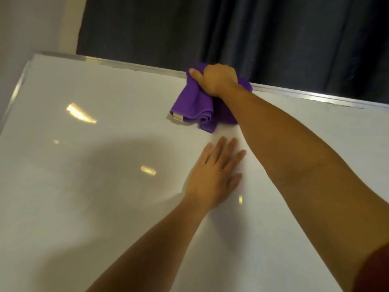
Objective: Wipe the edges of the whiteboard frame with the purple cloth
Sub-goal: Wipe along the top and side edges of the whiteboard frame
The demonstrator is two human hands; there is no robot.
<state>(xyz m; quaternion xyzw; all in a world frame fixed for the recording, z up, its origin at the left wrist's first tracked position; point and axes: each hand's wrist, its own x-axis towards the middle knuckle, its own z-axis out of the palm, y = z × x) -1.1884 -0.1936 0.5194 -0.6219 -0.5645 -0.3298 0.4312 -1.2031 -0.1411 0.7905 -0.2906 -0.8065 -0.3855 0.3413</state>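
Purple cloth (195, 106) is bunched in your right hand (216, 81), fingers curled over the top and thumb clamped on the near side, so the fist is closed on the fabric and pressing it against the far edge of the whiteboard frame (305, 95). The loose folds hang down onto the white surface below the fist, with a small pale tag showing at the lower left corner. Your right arm reaches forward nearly straight, wrist bent slightly inward toward the rail. Your left hand (214, 175) lies flat on the whiteboard (84, 186), fingers spread and slightly apart, holding nothing; it appears to steady the panel or your reach. As to progress, the wipe is under way on the far rail, at roughly its midpoint. No visible difference in cleanliness separates the stretch left of the cloth from the stretch to its right, so the covered portion cannot be judged. The left side rail (14, 98) is untouched at this moment, and the near and right rails are out of view. A dark curtain (273, 39) hangs behind the board.
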